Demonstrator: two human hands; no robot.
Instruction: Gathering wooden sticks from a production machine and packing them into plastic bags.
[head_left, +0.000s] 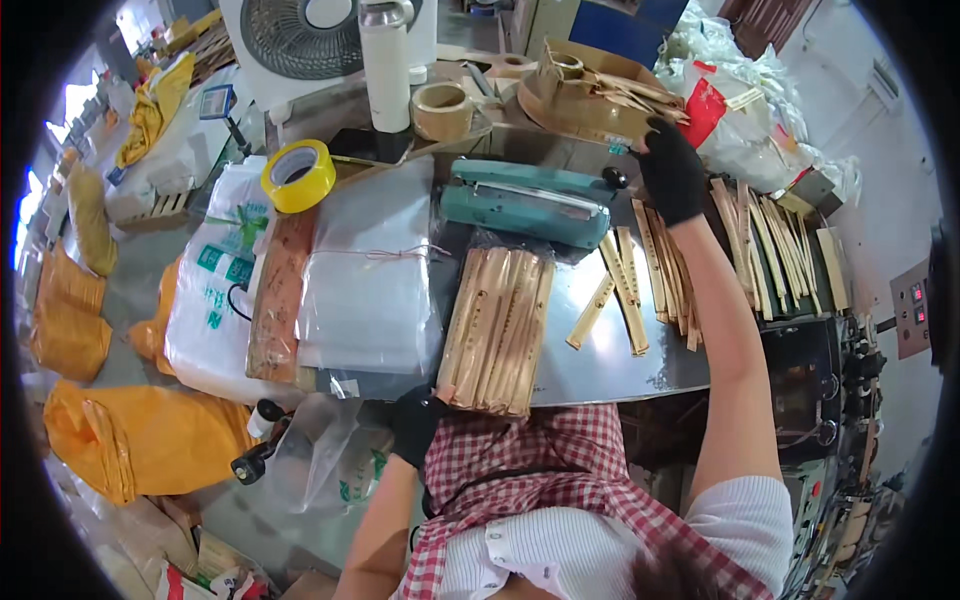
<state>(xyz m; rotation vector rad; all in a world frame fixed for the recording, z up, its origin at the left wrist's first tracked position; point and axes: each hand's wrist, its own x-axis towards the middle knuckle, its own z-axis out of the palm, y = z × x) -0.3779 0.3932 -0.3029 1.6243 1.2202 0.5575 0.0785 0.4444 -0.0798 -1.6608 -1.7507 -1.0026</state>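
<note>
At the table's front edge, my left hand (415,425) in a black fingerless glove grips the near left corner of a clear bag packed with paper-wrapped chopsticks (497,330). My right arm is stretched to the back right. There my right hand (674,172), also gloved in black, is curled beside the cardboard tray of loose wrapped pieces (600,100); its fingertips are hidden. A teal hand sealer (525,205) lies just beyond the bag. Several loose wrapped chopsticks (615,290) lie right of the bag, and a row of them (668,275) passes under my right forearm.
Left of the bag is a stack of clear plastic bags (370,290) tied with string. Yellow tape (298,176), a phone (370,147), a white bottle (386,75) and brown tape (441,110) stand behind. More wrapped sticks (785,250) lie at right; a fan (305,35) stands at back.
</note>
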